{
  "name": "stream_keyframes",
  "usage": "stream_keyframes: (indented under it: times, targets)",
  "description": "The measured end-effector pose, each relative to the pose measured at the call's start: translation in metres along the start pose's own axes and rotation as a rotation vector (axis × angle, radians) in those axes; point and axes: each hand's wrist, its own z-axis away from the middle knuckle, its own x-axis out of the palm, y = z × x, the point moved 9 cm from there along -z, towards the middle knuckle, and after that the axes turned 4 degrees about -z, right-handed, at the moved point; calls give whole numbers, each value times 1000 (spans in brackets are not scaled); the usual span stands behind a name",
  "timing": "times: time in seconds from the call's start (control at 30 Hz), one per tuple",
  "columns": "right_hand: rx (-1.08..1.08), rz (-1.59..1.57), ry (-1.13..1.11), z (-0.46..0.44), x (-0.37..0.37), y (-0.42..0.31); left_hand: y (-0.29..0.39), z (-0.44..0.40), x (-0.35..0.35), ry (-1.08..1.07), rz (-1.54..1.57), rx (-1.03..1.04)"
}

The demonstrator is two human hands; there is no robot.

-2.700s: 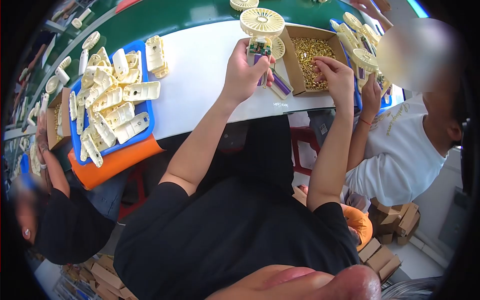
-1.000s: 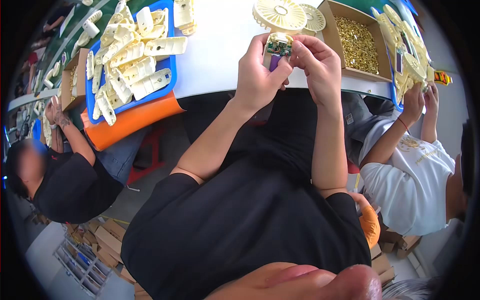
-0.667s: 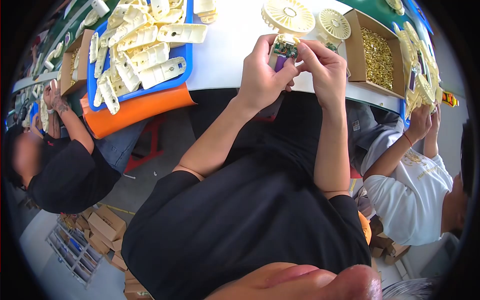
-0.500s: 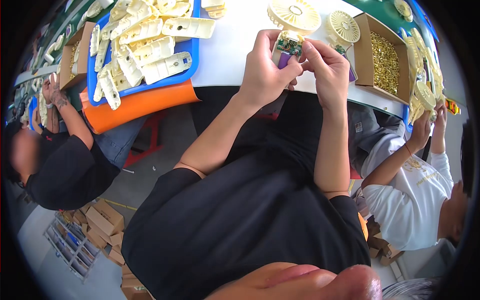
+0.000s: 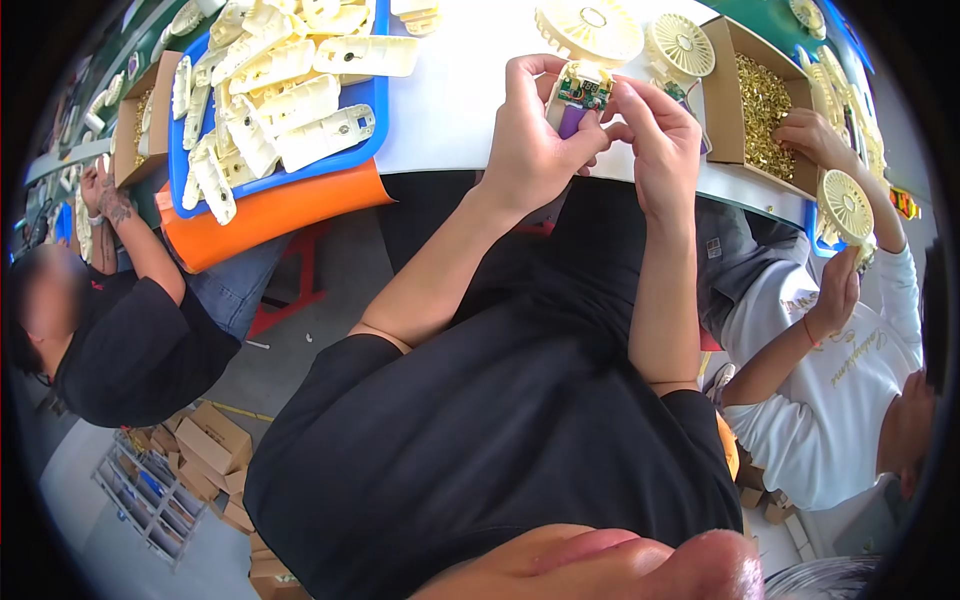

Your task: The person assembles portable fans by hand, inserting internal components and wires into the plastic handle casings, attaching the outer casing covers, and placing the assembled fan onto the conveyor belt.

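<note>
1 cream fan (image 5: 590,28) sits in the left hand (image 5: 535,145), whose fingers wrap its handle, just above the near edge of a white sheet (image 5: 465,110). In the handle a green board (image 5: 584,92) lies exposed above a purple block (image 5: 571,122); any figures on the board are too small to read. The right hand (image 5: 662,145) has its thumb and fingertips drawn narrow at the board's edge; I cannot tell whether they pinch anything.

Gold script (image 5: 838,355) crosses the white shirt of a co-worker at right, too curved and creased to read. A yellow and red packet (image 5: 906,204) beyond bears print too small to make out.

A brown box (image 5: 725,95) holds many small gold pieces (image 5: 757,105), and 1 hand (image 5: 812,138) of that co-worker reaches in among them; the other (image 5: 838,288) is at a 2nd fan (image 5: 846,205). A 3rd fan (image 5: 682,45) lies between the held fan and the box.

At left, a blue tray (image 5: 350,158) is heaped with cream shells (image 5: 325,137), some lapping its rim, above an orange sheet (image 5: 270,225).
</note>
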Motion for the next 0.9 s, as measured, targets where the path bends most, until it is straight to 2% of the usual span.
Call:
stream_keyframes:
  times: [0.07, 0.17, 0.57, 0.9]
  targets:
    - [-91, 151, 20, 1, 0, -10, -1, 0, 2, 18, -20, 32]
    - [-121, 133, 54, 3, -3, -10, -1, 0, 5, 43, -70, 82]
    - [2, -136, -34, 13, 3, -3, 1, -1, 9, 30, 14, 36]
    - [51, 48, -105, 23, -5, -1, -12, 8, 18, -85, 17, 45]
